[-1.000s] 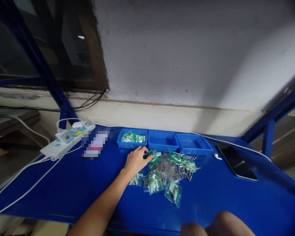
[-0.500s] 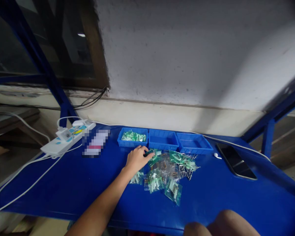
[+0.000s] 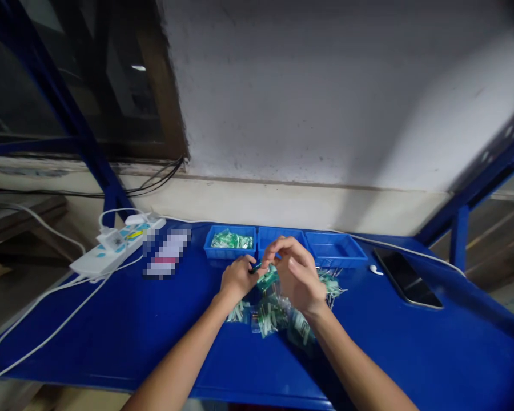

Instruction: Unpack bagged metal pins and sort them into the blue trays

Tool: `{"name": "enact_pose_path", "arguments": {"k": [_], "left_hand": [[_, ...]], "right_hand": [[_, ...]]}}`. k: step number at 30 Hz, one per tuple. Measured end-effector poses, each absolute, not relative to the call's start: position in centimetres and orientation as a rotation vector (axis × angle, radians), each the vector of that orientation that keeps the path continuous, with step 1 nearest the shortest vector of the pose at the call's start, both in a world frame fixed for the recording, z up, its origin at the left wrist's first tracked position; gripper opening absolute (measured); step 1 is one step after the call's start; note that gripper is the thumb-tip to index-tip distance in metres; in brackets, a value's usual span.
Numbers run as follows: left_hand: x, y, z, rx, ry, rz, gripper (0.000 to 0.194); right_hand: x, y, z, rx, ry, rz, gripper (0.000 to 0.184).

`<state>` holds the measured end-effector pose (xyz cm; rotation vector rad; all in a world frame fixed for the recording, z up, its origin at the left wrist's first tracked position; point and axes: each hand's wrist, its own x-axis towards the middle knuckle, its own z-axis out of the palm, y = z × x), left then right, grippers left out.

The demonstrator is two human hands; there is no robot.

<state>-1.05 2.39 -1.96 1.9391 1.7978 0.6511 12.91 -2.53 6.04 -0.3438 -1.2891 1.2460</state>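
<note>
on a flat blue table (image 3: 163, 342), three blue rectangular plastic bins (image 3: 229, 253) are being ranged behind a pile of clear plastic packets (image 3: 269, 319), presumably for reach. right hand (image 3: 300, 281) is being held above, fingers loosely curved, thumb apart. left hand (image 3: 237, 281) is being curled beside a green-tinted plastic packet (image 3: 266, 279), between the hands, perhaps for steadying; grip cannot be told. packet's long axis seems to be slanting far-right; leading end unclear.

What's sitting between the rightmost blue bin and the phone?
In the head view, a white earbud lies between that bin and the phone.
</note>
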Motion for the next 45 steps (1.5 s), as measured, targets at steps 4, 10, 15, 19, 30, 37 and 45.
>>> {"name": "enact_pose_path", "arguments": {"k": [4, 10, 15, 19, 30, 37, 45], "left_hand": [[-1.0, 2.5, -2.3, 2.035, 1.843, 0.649, 0.027], [-1.6, 3.1, -2.1, 1.993, 1.753, 0.622, 0.014], [-1.9, 3.3, -2.2, 1.955, 1.745, 0.624, 0.018], [-2.2, 3.4, -2.5, 1.91, 1.725, 0.639, 0.021], [-2.4, 3.0, -1.1, 1.732, 1.259, 0.985, 0.008], [-2.4, 3.1, -0.4, 1.852, 1.256, 1.315, 0.016], [-1.2, 2.6, -0.5, 1.173, 1.182, 1.148, 0.035]], "right_hand": [[14.4, 0.5, 2.7, -0.601, -1.369, 1.17, 0.021], [14.6, 0.6, 2.3, -1.08, -1.674, 0.898, 0.025], [15.1, 0.9, 1.3, -1.754, -2.045, 0.383, 0.029], [14.6, 0.9, 0.3, -2.022, -2.115, 0.295, 0.033], [14.1, 1.6, -0.7, -1.482, -1.777, 0.57, 0.007], [13.1, 1.3, -0.3, -1.026, -1.404, 1.091, 0.022], [13.2, 1.6, -1.1, -1.083, -1.355, 0.741, 0.02]]}}
